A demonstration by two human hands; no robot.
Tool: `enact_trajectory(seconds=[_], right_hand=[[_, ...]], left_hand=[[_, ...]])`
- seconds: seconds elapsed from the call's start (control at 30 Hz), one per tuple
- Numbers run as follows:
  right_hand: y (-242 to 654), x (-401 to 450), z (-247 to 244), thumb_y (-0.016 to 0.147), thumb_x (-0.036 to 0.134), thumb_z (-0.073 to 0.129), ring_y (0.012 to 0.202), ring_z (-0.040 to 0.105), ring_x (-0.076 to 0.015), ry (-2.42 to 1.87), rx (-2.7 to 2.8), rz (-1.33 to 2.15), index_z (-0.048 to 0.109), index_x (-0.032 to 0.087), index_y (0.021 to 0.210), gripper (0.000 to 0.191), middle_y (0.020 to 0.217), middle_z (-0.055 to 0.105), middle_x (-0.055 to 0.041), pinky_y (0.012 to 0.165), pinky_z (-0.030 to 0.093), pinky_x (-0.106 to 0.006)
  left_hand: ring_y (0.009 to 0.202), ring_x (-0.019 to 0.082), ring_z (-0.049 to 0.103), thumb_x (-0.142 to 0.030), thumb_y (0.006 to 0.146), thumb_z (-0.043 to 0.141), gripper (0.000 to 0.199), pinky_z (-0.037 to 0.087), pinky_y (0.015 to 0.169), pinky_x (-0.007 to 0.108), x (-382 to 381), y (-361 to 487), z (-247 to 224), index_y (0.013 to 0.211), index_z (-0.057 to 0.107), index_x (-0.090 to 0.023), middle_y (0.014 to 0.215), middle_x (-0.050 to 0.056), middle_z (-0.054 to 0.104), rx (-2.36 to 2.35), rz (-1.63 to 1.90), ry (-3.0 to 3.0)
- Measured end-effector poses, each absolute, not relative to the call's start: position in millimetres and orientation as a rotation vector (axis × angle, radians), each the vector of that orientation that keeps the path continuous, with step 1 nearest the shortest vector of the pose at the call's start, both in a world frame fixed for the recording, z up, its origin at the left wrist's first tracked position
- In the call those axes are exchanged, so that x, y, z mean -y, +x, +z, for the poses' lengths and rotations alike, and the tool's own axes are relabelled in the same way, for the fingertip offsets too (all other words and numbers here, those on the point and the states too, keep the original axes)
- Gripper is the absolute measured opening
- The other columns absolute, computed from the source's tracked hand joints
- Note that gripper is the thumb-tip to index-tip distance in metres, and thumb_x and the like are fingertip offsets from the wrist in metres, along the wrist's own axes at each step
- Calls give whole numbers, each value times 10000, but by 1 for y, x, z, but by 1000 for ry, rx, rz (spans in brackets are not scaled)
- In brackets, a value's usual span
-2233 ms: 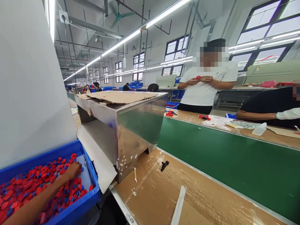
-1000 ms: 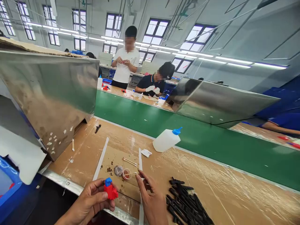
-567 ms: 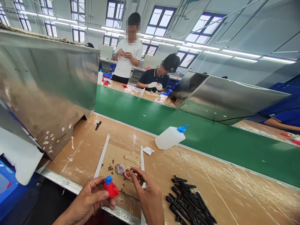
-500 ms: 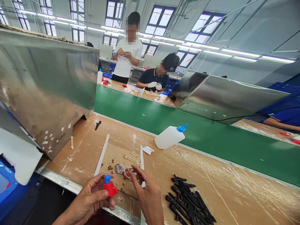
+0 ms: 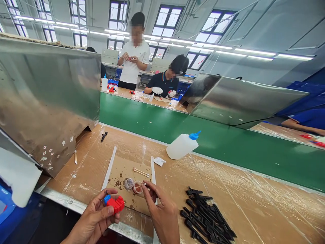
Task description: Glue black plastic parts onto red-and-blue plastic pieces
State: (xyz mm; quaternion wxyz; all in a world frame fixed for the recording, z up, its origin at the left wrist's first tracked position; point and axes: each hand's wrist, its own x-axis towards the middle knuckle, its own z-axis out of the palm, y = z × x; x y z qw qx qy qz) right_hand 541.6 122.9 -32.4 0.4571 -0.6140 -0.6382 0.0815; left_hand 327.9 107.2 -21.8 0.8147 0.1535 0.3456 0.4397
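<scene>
My left hand [image 5: 98,215] is closed on a small red plastic piece with a blue end [image 5: 115,204], tilted with the red part to the right. My right hand [image 5: 161,206] pinches a thin cotton swab [image 5: 145,184], most of it hidden by the fingers. The swab's pale tip is at the rim of a small round open jar [image 5: 137,191] with reddish-brown stuff inside. Against the jar's left side lies a clear round lid-like piece [image 5: 128,184]. Both rest on a brown cardboard sheet [image 5: 120,166] speckled with dark spots, where cotton swabs [image 5: 141,172] also lie.
A white bottle with a blue nozzle [image 5: 181,146] stands behind a crumpled tissue [image 5: 159,161]. Black plastic parts [image 5: 207,217] are piled at the right. A metal panel [image 5: 50,101] rises at the left. Beyond the green belt [image 5: 152,118], two people work with their hands.
My left hand has turned the red and blue piece from upright to tilted, its blue end now to the left. The swab's tip has moved from inside the jar to its rim.
</scene>
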Motion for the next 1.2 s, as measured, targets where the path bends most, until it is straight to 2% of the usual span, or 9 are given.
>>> enact_trajectory(seconds=[0.17, 0.3, 0.47, 0.6, 0.67, 0.8, 0.93, 1.07, 1.2], right_hand=[[541, -120, -30, 927, 384, 613, 660, 624, -131, -1507, 1580, 165, 691, 219, 1030, 210, 885, 723, -12, 642, 507, -236], [542, -119, -29, 940, 353, 601, 647, 609, -125, -1472, 1625, 109, 674, 215, 1054, 193, 878, 713, -11, 634, 497, -233], [542, -118, -32, 935, 354, 614, 633, 593, -126, -1455, 1615, 50, 666, 218, 1056, 189, 864, 707, -14, 626, 488, -235], [543, -116, -35, 928, 349, 626, 625, 584, -116, -1448, 1595, 73, 665, 233, 1046, 170, 866, 705, 2, 621, 480, -225], [543, -116, -36, 924, 343, 632, 619, 575, -112, -1457, 1579, 94, 667, 235, 1050, 170, 862, 700, 8, 630, 477, -225], [544, -116, -36, 918, 323, 634, 639, 583, -117, -1471, 1550, 104, 679, 219, 1056, 178, 858, 698, -5, 638, 481, -227], [542, -118, -37, 931, 336, 600, 667, 600, -131, -1536, 1483, 173, 691, 200, 1051, 203, 866, 704, -23, 639, 491, -239], [545, -119, -42, 942, 383, 568, 692, 595, -148, -1626, 1418, 204, 695, 206, 1060, 248, 882, 704, -33, 651, 487, -260], [562, -104, -42, 913, 477, 583, 657, 584, -159, -1693, 1348, 114, 704, 203, 1065, 336, 880, 706, -48, 647, 482, -278]], left_hand=[[867, 182, 638, -208, 609, 885, 423, 496, 823, 281, -106, 326, -29, 1008, 744, -226, 1160, 74, 695, -836, 959, 534], [943, 216, 631, -316, 668, 848, 326, 480, 819, 254, -104, 327, -35, 971, 760, -233, 1027, 58, 736, -971, 969, 724], [998, 248, 665, -343, 727, 800, 443, 486, 909, 295, -101, 331, -37, 1153, 693, -283, 1064, 64, 746, -1122, 1018, 950], [1033, 281, 657, -353, 776, 748, 243, 484, 925, 306, -101, 330, -36, 1008, 767, -284, 1067, 72, 750, -1219, 953, 1198], [1012, 280, 656, -371, 790, 730, 224, 491, 904, 302, -102, 330, -35, 993, 773, -287, 1050, 68, 751, -1198, 945, 1223], [905, 257, 671, -406, 762, 751, 292, 528, 796, 274, -103, 332, -37, 1023, 749, -278, 978, 55, 747, -1172, 973, 1106], [1045, 303, 646, -442, 722, 771, 313, 543, 843, 284, -106, 321, -43, 986, 755, -275, 1100, 57, 730, -1258, 961, 1234], [954, 283, 688, -485, 727, 748, 411, 550, 877, 328, -119, 294, -46, 1069, 703, -263, 1069, 52, 748, -1364, 1005, 1309], [1010, 247, 681, -479, 792, 692, 395, 537, 916, 319, -127, 262, -46, 1105, 655, -241, 1132, 61, 728, -1413, 1079, 1367]])
